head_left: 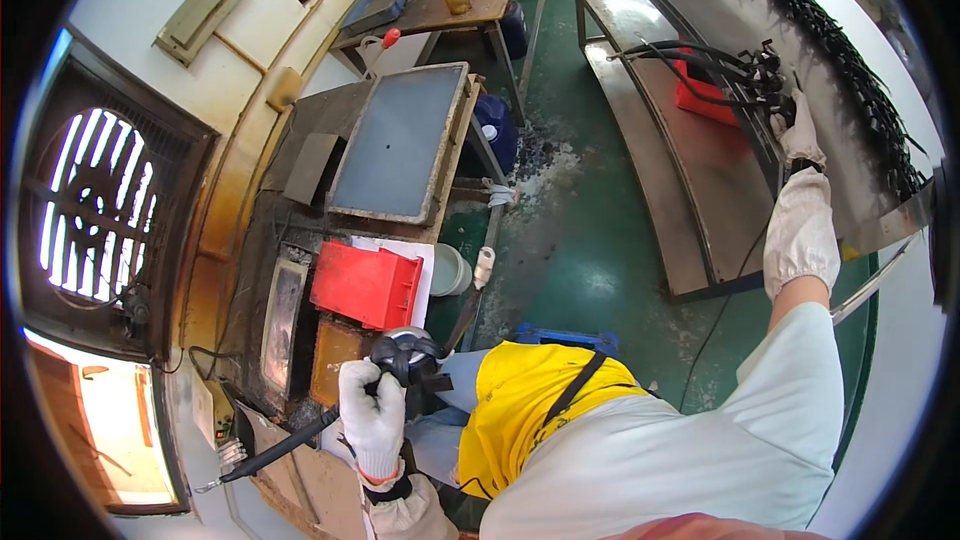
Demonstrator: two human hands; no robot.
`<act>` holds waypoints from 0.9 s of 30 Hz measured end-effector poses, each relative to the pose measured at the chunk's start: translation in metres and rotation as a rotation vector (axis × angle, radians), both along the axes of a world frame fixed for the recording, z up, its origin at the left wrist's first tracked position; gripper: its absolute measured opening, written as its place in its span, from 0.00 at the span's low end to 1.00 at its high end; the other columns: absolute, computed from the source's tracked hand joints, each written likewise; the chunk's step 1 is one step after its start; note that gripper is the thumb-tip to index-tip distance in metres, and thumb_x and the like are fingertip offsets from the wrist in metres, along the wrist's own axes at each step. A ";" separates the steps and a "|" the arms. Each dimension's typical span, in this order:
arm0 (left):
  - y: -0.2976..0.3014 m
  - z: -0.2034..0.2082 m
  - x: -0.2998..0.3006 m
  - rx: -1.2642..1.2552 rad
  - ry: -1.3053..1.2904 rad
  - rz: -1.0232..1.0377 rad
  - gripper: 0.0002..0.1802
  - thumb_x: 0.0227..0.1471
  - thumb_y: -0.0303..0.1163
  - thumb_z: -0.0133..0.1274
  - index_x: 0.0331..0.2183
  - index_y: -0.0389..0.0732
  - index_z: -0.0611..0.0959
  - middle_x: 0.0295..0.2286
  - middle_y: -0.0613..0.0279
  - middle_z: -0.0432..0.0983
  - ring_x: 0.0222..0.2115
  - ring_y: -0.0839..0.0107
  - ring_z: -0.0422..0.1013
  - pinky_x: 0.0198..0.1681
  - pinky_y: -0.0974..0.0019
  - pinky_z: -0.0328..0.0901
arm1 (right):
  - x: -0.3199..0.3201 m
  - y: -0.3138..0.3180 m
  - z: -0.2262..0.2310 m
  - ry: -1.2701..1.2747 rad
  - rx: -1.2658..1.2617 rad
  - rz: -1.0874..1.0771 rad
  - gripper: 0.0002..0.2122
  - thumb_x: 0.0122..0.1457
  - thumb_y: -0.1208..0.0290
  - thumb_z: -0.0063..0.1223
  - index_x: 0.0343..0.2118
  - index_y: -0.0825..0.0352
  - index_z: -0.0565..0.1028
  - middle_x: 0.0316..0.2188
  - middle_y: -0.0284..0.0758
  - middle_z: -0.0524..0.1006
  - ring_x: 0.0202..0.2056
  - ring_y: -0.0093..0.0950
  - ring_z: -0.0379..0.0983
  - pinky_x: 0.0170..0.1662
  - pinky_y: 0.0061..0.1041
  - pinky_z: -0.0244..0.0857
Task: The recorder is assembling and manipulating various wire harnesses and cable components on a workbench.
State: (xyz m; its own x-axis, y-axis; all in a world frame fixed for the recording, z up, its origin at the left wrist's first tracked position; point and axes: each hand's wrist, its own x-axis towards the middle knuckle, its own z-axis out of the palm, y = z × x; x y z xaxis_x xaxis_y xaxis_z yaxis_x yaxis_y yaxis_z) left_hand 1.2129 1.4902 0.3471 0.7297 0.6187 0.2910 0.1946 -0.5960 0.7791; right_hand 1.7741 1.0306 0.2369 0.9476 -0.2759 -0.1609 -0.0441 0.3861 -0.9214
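Note:
My left hand [372, 418], in a white glove, is closed in front of my body on a thick black cable [290, 450]. One end of this cable, with a bare metal lug, points to the lower left. Just beyond the fist is a round silver and black piece [405, 348], partly covered by black loops. My right hand [800, 130], also gloved, stretches far out to the shelf rack at the right. Its fingers are closed around part of a bunch of black cables [755, 70]; the exact grip is small and partly hidden.
A red bin [368, 285] stands on the left bench beside a grey-topped tray [400, 145]. Under the cables on the rack [640, 130] is another red bin [705, 90]. Many black pieces [840, 60] line the top shelf. A white bucket [448, 270] and blue crate [565, 338] are below.

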 end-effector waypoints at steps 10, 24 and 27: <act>-0.003 -0.023 0.040 0.098 0.051 -0.057 0.12 0.43 0.13 0.49 0.30 0.37 0.69 0.25 0.59 0.62 0.24 0.69 0.61 0.30 0.70 0.61 | -0.036 0.003 -0.010 0.026 -0.956 -0.180 0.39 0.53 0.52 0.54 0.59 0.77 0.54 0.48 0.49 0.70 0.40 0.32 0.75 0.43 0.27 0.68; -0.070 -0.049 0.128 0.063 -0.068 -0.328 0.08 0.46 0.22 0.52 0.32 0.40 0.72 0.24 0.58 0.66 0.18 0.69 0.64 0.23 0.68 0.61 | -0.336 0.236 0.019 -0.431 -0.343 1.259 0.33 0.45 0.77 0.62 0.56 0.63 0.61 0.50 0.36 0.68 0.46 0.23 0.69 0.49 0.23 0.65; -0.067 -0.046 0.128 0.166 -0.093 -0.319 0.08 0.46 0.21 0.52 0.31 0.40 0.72 0.24 0.57 0.66 0.19 0.68 0.65 0.23 0.67 0.62 | -0.348 0.254 -0.001 -0.463 -0.283 1.115 0.31 0.46 0.79 0.63 0.54 0.63 0.62 0.51 0.37 0.68 0.47 0.23 0.68 0.51 0.23 0.63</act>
